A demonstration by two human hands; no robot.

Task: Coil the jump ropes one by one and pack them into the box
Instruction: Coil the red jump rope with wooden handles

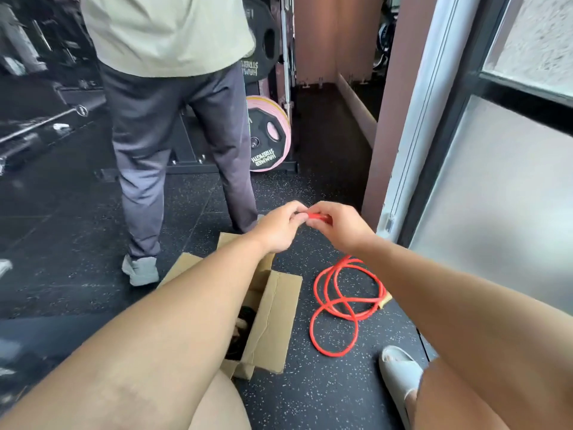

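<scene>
Both hands met fingertip to fingertip, their curled fingers pinching a short red stretch of the rope (319, 216). The left hand (280, 228) held it from the left and the right hand (339, 226) from the right. The rest of the rope lay below the right fingers in loose loops on the floor (325, 395). The open box (274, 318) sat below the left fingers, under that forearm, with something dark inside. Beyond the fingers stood a person (167, 119), back turned.
</scene>
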